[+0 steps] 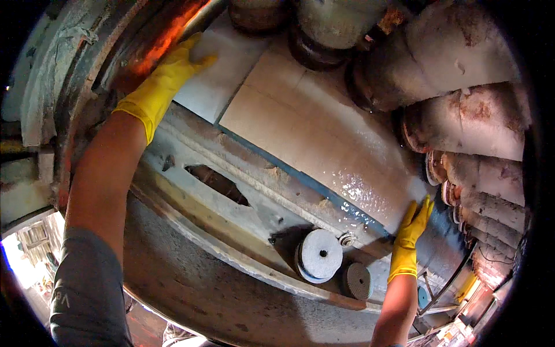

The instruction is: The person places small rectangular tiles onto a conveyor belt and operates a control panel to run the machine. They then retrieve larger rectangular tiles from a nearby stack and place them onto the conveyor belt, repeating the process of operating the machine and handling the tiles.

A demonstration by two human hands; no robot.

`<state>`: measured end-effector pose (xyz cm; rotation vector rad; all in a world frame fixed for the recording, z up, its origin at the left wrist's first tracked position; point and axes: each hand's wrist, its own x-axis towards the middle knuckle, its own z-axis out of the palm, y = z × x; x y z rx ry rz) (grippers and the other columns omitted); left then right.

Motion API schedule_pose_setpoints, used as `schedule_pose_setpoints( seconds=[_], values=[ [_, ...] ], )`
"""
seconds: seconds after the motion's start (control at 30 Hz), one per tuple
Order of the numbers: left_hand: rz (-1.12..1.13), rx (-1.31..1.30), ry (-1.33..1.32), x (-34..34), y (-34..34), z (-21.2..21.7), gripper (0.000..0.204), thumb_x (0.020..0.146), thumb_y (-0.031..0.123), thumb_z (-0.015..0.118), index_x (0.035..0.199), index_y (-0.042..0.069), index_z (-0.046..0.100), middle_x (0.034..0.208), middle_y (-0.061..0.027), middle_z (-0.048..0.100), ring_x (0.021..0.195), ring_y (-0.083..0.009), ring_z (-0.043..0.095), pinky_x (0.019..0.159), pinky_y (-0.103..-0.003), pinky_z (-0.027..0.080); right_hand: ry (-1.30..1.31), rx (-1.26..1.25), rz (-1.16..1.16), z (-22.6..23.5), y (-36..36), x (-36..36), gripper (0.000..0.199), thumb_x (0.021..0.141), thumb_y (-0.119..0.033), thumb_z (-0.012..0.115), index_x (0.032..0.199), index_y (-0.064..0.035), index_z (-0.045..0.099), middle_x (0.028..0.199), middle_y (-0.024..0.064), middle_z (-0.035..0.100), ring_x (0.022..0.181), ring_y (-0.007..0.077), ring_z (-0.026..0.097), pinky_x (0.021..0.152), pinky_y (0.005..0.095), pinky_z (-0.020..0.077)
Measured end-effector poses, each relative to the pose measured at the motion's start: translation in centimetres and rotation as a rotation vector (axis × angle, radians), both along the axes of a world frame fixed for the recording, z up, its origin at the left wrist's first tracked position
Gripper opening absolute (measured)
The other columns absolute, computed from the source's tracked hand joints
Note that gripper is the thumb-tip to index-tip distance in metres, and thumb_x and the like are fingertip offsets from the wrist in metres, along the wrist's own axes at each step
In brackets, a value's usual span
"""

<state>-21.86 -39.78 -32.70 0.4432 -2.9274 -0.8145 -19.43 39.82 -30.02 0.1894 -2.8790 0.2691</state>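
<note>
Both my hands wear yellow rubber gloves. My left hand (pixel 167 75) lies flat with fingers spread on a pale whitish slab (pixel 222 72) at the upper left of a machine bed. My right hand (pixel 411 231) presses flat against the near right edge of a wet, glossy beige stone slab (pixel 324 144) that lies next to the white one. Neither hand grips anything. A blue strip (pixel 300 179) runs along the near edge of the slabs.
A row of dirty, crusted cylindrical polishing heads (pixel 462 121) hangs over the slabs' far side. Two round abrasive discs (pixel 319 254) (pixel 356 280) rest on the grimy metal frame (pixel 231 196) near me. A curved metal guard (pixel 75 69) stands at the left.
</note>
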Motion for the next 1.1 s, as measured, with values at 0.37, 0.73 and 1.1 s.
schedule_pose_setpoints(
  seconds=[0.37,0.73,1.1],
  values=[
    [-0.043,-0.423,-0.178,0.4,3.4,3.7,0.095,0.089,0.063,0.072,0.16,0.006,0.043,0.154,-0.0219,0.054,0.145,-0.0387,0.048,0.12,-0.048,0.039,-0.031,-0.009,-0.003,-0.1,0.7,0.1,0.059,0.109,-0.033,0.057,0.153,0.0049,0.048,0.162,0.0343,0.038,0.152,0.0456,0.036,0.123,0.0466,0.0336],
    [0.214,-0.48,-0.236,-1.9,11.0,3.8,0.1,0.085,0.073,0.069,0.16,0.012,0.044,0.16,-0.0242,0.047,0.152,-0.0426,0.037,0.126,-0.052,0.03,-0.029,0.089,-0.007,-0.4,2.3,0.8,0.057,0.11,-0.03,0.054,0.155,0.0034,0.046,0.163,0.026,0.041,0.154,0.0443,0.034,0.125,0.0478,0.0305],
    [-0.091,-0.507,0.171,-2.1,5.0,-3.9,0.076,0.097,0.06,0.065,0.157,0.017,0.049,0.159,-0.0228,0.049,0.148,-0.0475,0.041,0.124,-0.054,0.031,0.013,0.085,-0.084,0.4,0.4,0.0,0.069,0.101,-0.042,0.064,0.157,-0.0061,0.047,0.157,0.0373,0.041,0.145,0.0542,0.039,0.122,0.0546,0.0314]
  ],
)
